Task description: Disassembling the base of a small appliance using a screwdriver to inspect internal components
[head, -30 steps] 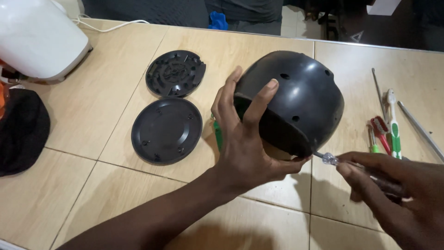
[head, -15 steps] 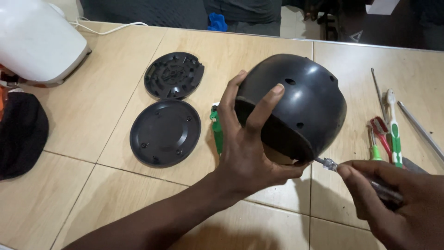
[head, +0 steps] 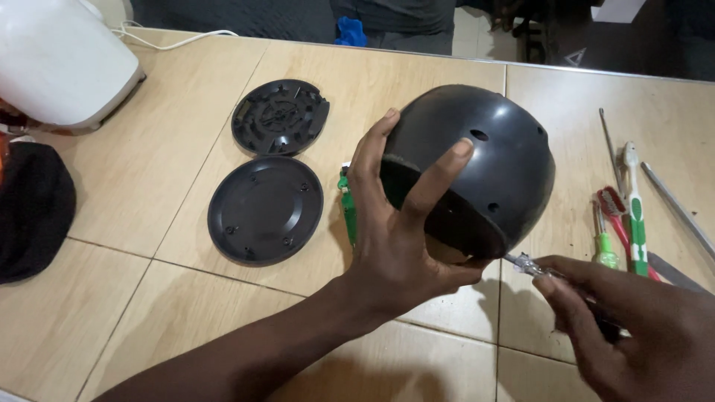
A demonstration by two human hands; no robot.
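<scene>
One tiled table (head: 171,171) carries everything. One white appliance body (head: 59,63) sits far beyond the left hand's thumb side, at the table's far left corner, with one black cloth (head: 30,212) below it. One black dome-shaped housing (head: 484,167) is tilted, its open underside turned toward the person and down to the left, its rounded top pointing away to the right. The left hand (head: 398,246) clasps its rim, fingers curled over the shell. Two round black plates lie left of those fingers: a smooth cover (head: 264,210) and a ribbed disc (head: 279,117). The right hand (head: 640,335) pinches one clear-handled screwdriver (head: 532,266), shaft pointing left at the housing's lower edge. Several hand tools (head: 629,208) lie above that hand's knuckles
</scene>
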